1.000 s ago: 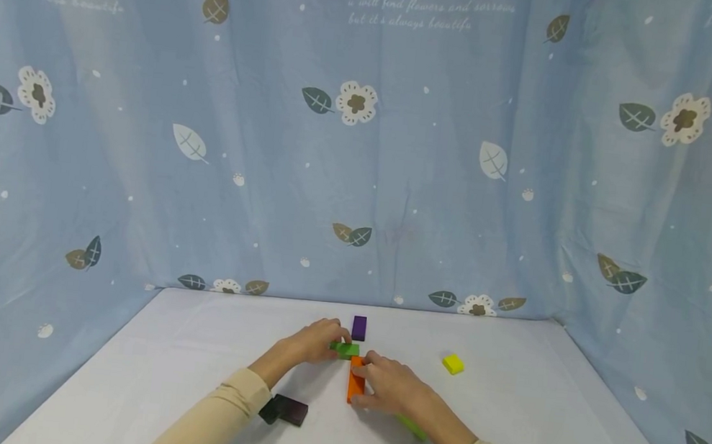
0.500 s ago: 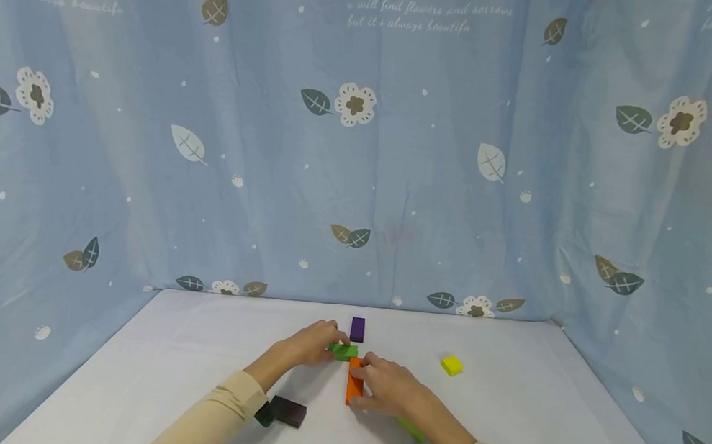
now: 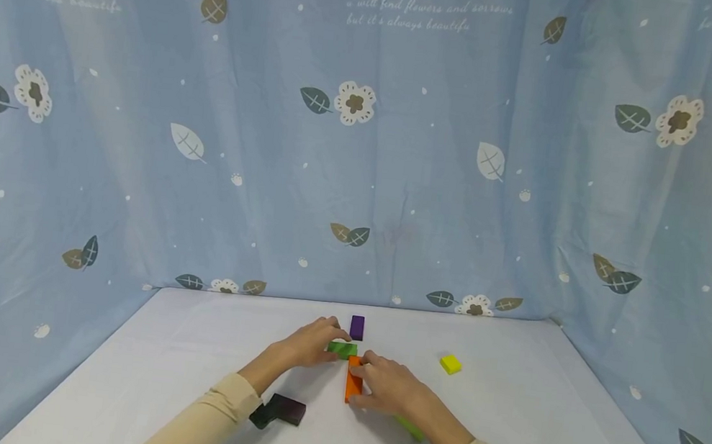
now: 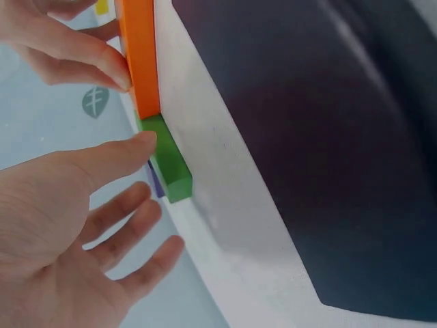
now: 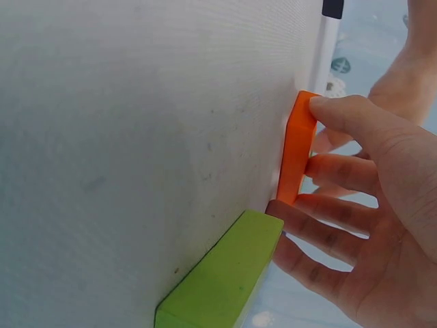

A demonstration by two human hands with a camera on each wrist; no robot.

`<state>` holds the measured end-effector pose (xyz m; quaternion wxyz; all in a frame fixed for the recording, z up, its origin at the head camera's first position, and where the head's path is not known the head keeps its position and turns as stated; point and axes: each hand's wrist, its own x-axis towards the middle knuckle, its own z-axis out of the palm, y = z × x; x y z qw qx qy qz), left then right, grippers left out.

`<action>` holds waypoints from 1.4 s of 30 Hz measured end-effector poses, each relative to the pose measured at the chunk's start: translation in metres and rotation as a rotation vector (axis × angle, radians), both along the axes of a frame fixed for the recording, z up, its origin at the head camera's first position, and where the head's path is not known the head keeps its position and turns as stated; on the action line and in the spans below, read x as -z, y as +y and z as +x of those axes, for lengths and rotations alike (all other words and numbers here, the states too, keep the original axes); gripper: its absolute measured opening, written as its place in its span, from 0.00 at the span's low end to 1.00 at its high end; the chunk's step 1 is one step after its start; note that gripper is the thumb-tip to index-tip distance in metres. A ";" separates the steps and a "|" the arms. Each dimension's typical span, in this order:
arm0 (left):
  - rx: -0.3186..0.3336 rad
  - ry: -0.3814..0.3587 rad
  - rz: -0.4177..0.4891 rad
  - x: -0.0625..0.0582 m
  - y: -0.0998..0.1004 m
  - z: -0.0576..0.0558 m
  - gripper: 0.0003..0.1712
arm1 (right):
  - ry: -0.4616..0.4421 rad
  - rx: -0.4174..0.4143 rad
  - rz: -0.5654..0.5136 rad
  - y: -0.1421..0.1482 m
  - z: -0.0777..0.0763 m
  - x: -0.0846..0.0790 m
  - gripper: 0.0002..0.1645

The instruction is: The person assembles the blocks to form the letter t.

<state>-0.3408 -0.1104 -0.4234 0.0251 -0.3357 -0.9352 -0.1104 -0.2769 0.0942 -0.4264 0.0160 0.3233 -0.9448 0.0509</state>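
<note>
In the head view, an orange block [image 3: 354,381] lies lengthwise on the white table, its far end by a green block [image 3: 342,351] set crosswise. My right hand [image 3: 386,386] pinches the orange block, thumb at the near end and fingers along its side and far end. The left hand [image 3: 312,342] is at the green block. Its straight thumb [image 4: 123,158] touches or overlaps the block in the left wrist view, while the other fingers are loosely spread. A purple block [image 3: 357,328] lies just beyond the green one.
A yellow block [image 3: 451,364] rests farther right. Under my right forearm is a lime-green block [image 5: 222,273], partly hidden in the head view. A dark block [image 3: 288,410] sits near the left sleeve [image 3: 212,409]. Blue patterned curtain [image 3: 360,179] encloses the table's back and sides.
My left forearm has shifted slightly left, and the left fingers have loosened a little from the green block. The right hand and orange block stay in place.
</note>
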 end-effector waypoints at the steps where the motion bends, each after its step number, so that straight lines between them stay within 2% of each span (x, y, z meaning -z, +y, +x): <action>1: 0.008 0.005 0.002 0.000 0.000 0.001 0.20 | -0.001 0.001 0.000 0.000 0.000 0.000 0.31; 6: 0.037 -0.008 -0.004 -0.002 0.000 0.005 0.21 | -0.001 -0.002 -0.001 0.000 -0.001 -0.001 0.31; 14: 0.053 -0.056 -0.015 -0.001 -0.002 0.014 0.28 | -0.014 -0.010 -0.006 -0.001 -0.002 0.001 0.29; 24: 0.113 -0.028 -0.014 0.000 -0.006 0.020 0.33 | 0.001 -0.022 -0.021 0.000 -0.002 0.002 0.27; 33: 0.087 -0.057 -0.049 0.002 -0.007 0.020 0.39 | 0.008 -0.022 -0.017 -0.001 -0.001 0.001 0.28; 42: 0.079 -0.057 -0.061 -0.002 -0.002 0.024 0.42 | -0.001 -0.027 -0.035 0.002 0.000 0.000 0.31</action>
